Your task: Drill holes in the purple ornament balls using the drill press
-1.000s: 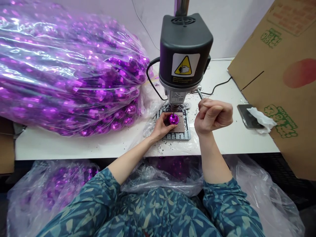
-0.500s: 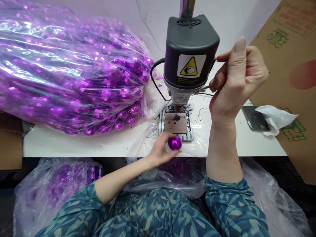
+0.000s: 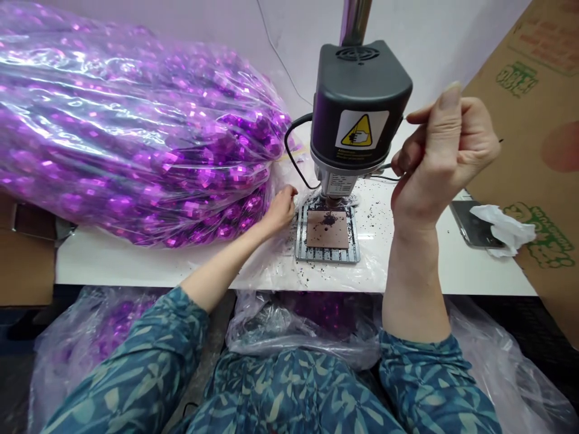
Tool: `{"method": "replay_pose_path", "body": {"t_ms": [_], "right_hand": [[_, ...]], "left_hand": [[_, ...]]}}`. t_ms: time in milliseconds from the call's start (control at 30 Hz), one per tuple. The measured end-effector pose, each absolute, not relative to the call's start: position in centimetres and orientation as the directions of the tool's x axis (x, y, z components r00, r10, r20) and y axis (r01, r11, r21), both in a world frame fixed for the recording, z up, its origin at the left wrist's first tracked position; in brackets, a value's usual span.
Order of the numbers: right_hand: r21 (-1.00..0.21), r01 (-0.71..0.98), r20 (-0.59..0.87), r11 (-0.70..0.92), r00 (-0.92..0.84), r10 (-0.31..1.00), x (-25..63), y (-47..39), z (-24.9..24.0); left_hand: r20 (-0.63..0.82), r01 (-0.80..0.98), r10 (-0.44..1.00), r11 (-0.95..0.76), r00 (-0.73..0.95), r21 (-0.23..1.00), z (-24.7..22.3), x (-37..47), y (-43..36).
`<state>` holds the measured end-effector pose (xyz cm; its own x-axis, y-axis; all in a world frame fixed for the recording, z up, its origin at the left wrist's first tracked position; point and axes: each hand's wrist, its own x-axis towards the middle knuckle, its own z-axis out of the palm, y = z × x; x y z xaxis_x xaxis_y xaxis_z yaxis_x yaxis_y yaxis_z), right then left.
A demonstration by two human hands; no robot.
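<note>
A dark drill press head (image 3: 363, 99) with a yellow warning label stands above a slotted metal base (image 3: 332, 255). On that base lies a brown square plate (image 3: 326, 236) with dark shavings. My left hand (image 3: 281, 210) is beside the base's back left corner, near the neck of a clear bag of shiny purple balls (image 3: 181, 144). Its fingers are bent, and what they hold, if anything, is hidden. My right hand (image 3: 446, 150) is raised at the drill's right side, its fingers closed round a thin lever that is mostly hidden.
A dark phone (image 3: 473, 226) and a crumpled white tissue (image 3: 506, 232) lie at the right. Behind them leans a cardboard box (image 3: 554, 199). Clear plastic bags with purple balls (image 3: 323, 310) hang below the white table's (image 3: 149, 265) front edge. Dark shavings are scattered round the base.
My left hand has moved from in front of the base to its back left side. The purple ball it held is out of sight. My right hand stays at the lever. The view has shifted slightly.
</note>
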<state>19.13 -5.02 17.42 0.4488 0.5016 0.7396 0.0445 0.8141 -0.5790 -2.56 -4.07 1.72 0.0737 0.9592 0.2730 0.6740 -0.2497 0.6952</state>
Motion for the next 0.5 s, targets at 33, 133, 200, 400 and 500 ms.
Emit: {"method": "replay_pose_path", "body": {"t_ms": [33, 133, 200, 400, 500], "right_hand": [[-0.58, 0.041, 0.74, 0.813, 0.443, 0.506, 19.1, -5.2, 17.5], [-0.581, 0.039, 0.75, 0.813, 0.413, 0.516, 19.1, -5.5, 17.5], [-0.58, 0.055, 0.756, 0.813, 0.407, 0.512, 19.2, -5.5, 17.4], [-0.572, 0.107, 0.772, 0.813, 0.403, 0.491, 19.3, -5.3, 17.1], [-0.572, 0.095, 0.768, 0.815, 0.412, 0.491, 19.3, -5.3, 17.0]], "left_hand": [[0.183, 0.741, 0.98, -0.176, 0.073, 0.648, 1.9, -2.9, -2.4], [0.025, 0.833, 0.997, -0.071, 0.069, 0.548, 1.6, -3.6, 0.3], [0.002, 0.84, 0.998, -0.052, 0.061, 0.54, 1.0, -3.7, 0.9], [-0.022, 0.833, 0.999, -0.022, 0.041, 0.553, -0.5, -3.7, 2.1], [-0.001, 0.812, 0.999, -0.028, 0.035, 0.583, -0.7, -3.7, 2.8]]}}
